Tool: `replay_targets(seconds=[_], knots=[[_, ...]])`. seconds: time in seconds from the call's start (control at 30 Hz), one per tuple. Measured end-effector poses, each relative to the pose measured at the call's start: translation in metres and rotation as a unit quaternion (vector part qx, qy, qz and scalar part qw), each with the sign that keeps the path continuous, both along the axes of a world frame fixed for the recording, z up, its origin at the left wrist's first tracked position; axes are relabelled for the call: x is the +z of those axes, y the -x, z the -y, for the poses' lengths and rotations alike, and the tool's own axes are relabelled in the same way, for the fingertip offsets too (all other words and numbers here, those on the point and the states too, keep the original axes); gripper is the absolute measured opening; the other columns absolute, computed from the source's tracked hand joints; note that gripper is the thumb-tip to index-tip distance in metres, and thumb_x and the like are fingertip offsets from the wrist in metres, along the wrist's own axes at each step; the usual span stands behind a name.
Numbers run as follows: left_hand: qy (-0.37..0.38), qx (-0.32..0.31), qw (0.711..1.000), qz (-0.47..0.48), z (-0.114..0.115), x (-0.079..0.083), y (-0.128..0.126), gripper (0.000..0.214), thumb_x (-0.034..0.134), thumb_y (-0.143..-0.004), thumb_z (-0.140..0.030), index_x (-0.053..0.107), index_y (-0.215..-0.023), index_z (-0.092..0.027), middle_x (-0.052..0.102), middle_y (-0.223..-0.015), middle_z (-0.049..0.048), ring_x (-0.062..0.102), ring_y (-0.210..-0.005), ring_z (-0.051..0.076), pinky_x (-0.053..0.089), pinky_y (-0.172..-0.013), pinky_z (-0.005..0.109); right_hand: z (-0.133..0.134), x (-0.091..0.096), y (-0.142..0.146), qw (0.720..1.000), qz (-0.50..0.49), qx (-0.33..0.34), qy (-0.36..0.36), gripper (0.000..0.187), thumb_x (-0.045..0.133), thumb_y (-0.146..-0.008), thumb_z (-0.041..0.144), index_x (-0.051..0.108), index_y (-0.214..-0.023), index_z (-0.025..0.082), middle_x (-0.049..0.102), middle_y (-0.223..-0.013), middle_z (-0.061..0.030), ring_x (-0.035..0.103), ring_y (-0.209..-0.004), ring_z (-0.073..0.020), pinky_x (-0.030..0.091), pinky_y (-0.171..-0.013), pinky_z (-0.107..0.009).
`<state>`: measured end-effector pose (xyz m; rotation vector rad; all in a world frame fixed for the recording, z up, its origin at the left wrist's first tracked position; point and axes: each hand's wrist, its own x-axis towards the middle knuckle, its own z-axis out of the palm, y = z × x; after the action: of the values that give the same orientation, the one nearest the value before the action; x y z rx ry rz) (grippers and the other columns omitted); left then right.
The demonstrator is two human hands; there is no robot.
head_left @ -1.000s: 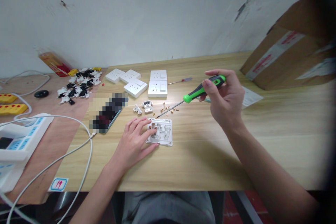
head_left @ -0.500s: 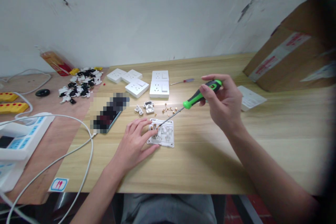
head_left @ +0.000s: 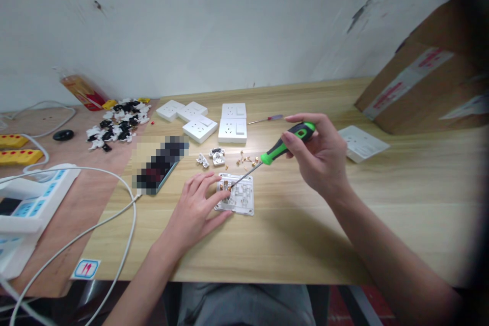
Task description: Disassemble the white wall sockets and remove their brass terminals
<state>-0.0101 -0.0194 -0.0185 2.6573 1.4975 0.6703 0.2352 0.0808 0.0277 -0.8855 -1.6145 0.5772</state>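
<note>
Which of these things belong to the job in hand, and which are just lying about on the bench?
In the job: left hand, right hand, green-handled screwdriver, opened wall socket, small brass parts.
Lying about: white socket panels, small screwdriver, pixelated object, power strip, cardboard box.

Your right hand (head_left: 319,160) held a green screwdriver (head_left: 286,145) to the wall socket (head_left: 241,198). Your left hand (head_left: 193,211) steadied it.

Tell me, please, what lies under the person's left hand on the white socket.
The left hand covers one edge of the upturned white wall socket. By the fingertips, a brass terminal and the shaft of the green-handled screwdriver show; whatever lies beneath the fingers and palm is hidden.
</note>
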Motion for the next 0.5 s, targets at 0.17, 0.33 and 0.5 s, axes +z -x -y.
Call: replay_targets(seconds=[0.17, 0.33, 0.5], knots=[[-0.002, -0.002, 1.000, 0.001, 0.0000, 0.0004, -0.0003, 0.026, 0.062, -0.088, -0.034, 0.065, -0.111, -0.021, 0.056, -0.128, 0.0121, 0.043, -0.127, 0.030, 0.036, -0.102, 0.048, 0.0013, 0.0010, 0.0004, 1.000, 0.005, 0.010, -0.004, 0.025, 0.067, -0.084, 0.031, 0.059, -0.107, 0.028, 0.057, -0.074, 0.0008, 0.060, -0.062, -0.0132, 0.050, -0.050, -0.026], [-0.002, 0.000, 1.000, 0.003, 0.0004, -0.0006, -0.0001, 0.027, 0.062, -0.088, -0.034, 0.065, -0.111, -0.022, 0.056, -0.129, 0.0118, 0.043, -0.128, 0.030, 0.036, -0.102, 0.048, 0.0028, 0.0021, 0.0007, 1.000, 0.013, 0.009, -0.010, 0.024, 0.066, -0.085, 0.032, 0.059, -0.108, 0.028, 0.056, -0.074, 0.0010, 0.060, -0.062, -0.0132, 0.051, -0.052, -0.027], [-0.001, -0.008, 1.000, -0.003, -0.0001, 0.0005, -0.0010, 0.025, 0.063, -0.087, -0.034, 0.065, -0.110, -0.022, 0.060, -0.129, 0.0088, 0.044, -0.127, 0.030, 0.035, -0.102, 0.048, 0.0047, 0.0034, 0.0029, 0.999, 0.020, 0.007, -0.026, 0.026, 0.067, -0.085, 0.031, 0.059, -0.109, 0.028, 0.057, -0.076, 0.0009, 0.058, -0.062, -0.0127, 0.052, -0.054, -0.027]])
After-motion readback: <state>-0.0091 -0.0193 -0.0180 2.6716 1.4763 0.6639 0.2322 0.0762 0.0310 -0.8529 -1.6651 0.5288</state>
